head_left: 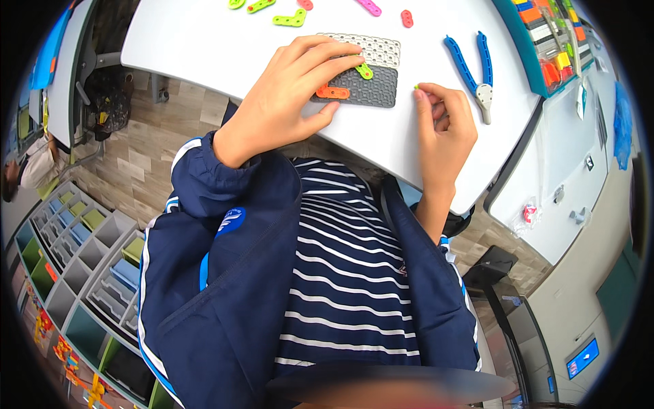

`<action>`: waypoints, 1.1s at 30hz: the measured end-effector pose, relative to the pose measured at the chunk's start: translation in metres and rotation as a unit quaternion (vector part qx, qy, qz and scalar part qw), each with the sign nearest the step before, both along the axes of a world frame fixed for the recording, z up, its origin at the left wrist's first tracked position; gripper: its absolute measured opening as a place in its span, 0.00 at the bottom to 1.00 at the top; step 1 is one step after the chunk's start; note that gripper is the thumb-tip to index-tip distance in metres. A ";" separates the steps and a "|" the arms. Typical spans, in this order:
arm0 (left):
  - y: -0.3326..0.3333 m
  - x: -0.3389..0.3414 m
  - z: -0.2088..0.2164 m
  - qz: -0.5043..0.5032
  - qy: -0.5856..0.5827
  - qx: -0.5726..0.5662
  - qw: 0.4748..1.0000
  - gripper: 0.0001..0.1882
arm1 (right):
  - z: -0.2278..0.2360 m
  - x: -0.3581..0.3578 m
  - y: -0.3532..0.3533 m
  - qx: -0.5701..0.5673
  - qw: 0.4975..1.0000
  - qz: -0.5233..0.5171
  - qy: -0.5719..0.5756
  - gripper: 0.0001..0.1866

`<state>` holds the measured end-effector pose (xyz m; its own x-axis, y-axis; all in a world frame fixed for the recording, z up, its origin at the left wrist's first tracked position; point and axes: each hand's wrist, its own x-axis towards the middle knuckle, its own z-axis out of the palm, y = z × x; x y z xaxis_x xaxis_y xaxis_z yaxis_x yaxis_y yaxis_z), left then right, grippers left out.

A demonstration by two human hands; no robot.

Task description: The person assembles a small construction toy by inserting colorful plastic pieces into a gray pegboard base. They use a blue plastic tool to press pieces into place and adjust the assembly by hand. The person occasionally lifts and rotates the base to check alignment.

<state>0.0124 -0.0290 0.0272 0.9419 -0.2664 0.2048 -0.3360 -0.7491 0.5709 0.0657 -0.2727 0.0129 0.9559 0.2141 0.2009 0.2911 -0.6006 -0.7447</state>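
Note:
My left hand (293,92) reaches over a perforated building plate (377,92), its fingers stretched out and apart. The plate is dark grey on the near half and pale on the far half. Under the left fingertips sits a lime-green perforated strip (365,71), partly covered by them. An orange perforated strip (334,92) lies on the plate's near left part, between the left thumb and fingers. To the right of the plate, my right hand (446,123) is closed in a pinch. A tiny yellow-green piece (417,86) shows at its fingertips; its exact kind is too small to tell.
Blue-handled pliers (482,88) lie on the white table (204,41) at right. Loose green perforated strips (290,18), a magenta strip (368,7) and a red one (407,18) lie along the far side. A teal tray (538,75) of colourful parts stands at far right.

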 end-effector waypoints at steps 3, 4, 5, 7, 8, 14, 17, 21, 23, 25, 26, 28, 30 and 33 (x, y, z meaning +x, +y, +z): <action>0.002 -0.003 -0.001 -0.007 0.005 -0.015 1.000 0.37 | -0.002 0.000 0.002 -0.001 1.000 -0.007 -0.011 0.07; 0.003 -0.003 -0.002 -0.009 -0.004 -0.042 0.999 0.37 | -0.003 -0.001 0.003 0.007 1.000 -0.011 -0.025 0.07; 0.005 -0.004 -0.003 -0.009 -0.013 -0.064 0.998 0.37 | -0.003 -0.001 0.004 0.012 0.999 -0.019 -0.034 0.08; 0.012 -0.005 -0.003 -0.001 -0.028 -0.083 0.996 0.38 | -0.003 -0.004 0.008 0.019 0.997 -0.019 -0.073 0.09; 0.016 -0.006 -0.003 0.005 -0.035 -0.082 0.996 0.38 | -0.003 -0.004 0.011 0.021 0.994 -0.013 -0.111 0.09; 0.028 -0.010 -0.015 0.017 -0.071 -0.088 0.993 0.34 | -0.004 -0.016 0.041 0.010 0.988 0.048 -0.144 0.12; 0.028 -0.011 -0.026 0.018 -0.087 -0.114 0.990 0.31 | -0.009 -0.015 0.054 -0.016 0.984 0.076 -0.162 0.14; 0.029 -0.012 -0.034 0.027 -0.091 -0.154 0.984 0.29 | -0.011 -0.015 0.060 -0.052 0.986 0.088 -0.133 0.15; 0.031 -0.013 -0.035 0.030 -0.089 -0.160 0.983 0.29 | -0.010 -0.015 0.059 -0.048 0.987 0.097 -0.116 0.15; 0.032 -0.013 -0.034 0.027 -0.084 -0.161 0.983 0.30 | -0.009 -0.014 0.057 -0.014 0.991 0.102 -0.083 0.14; 0.033 -0.012 -0.033 0.024 -0.081 -0.161 0.983 0.30 | -0.009 -0.013 0.056 0.006 0.992 0.105 -0.067 0.13; 0.035 -0.012 -0.033 0.018 -0.074 -0.161 0.984 0.30 | -0.010 -0.009 0.054 0.062 0.992 0.106 -0.027 0.12; 0.036 -0.012 -0.032 0.015 -0.067 -0.160 0.985 0.31 | -0.011 -0.008 0.052 0.099 0.990 0.098 -0.001 0.12; 0.037 -0.011 -0.033 0.010 -0.058 -0.167 0.984 0.32 | -0.015 -0.008 0.049 0.136 0.988 0.073 0.011 0.11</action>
